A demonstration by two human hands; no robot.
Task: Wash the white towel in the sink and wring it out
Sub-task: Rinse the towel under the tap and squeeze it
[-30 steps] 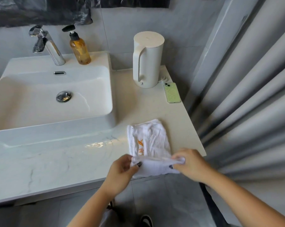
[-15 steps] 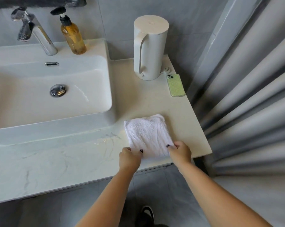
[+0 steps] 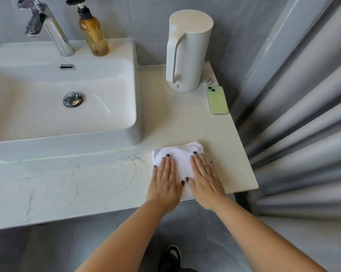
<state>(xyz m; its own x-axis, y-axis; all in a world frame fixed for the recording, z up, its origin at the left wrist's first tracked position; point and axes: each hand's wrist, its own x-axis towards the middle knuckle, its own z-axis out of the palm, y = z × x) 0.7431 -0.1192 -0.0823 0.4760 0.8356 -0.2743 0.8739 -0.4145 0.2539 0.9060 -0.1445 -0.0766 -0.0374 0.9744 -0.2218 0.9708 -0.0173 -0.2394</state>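
Seemingly Finished: Towel Folded Flat

Both my left hand (image 3: 164, 182) and right hand (image 3: 205, 181) press flat, fingers straight, on the folded white towel (image 3: 182, 154) at the counter's (image 3: 185, 118) front edge, beside the sink (image 3: 71, 83). Washing and wringing look done, though I can't judge dampness.

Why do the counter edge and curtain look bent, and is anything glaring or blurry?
Head view: the wide-angle lens bows the countertop edge and fans the curtain; the faucet is slightly smeared; a small glint shows beside the white towel; light is soft.

Terry-cloth towel (image 3: 182, 154), glossy ceramic sink (image 3: 106, 81), chrome tap (image 3: 56, 34).
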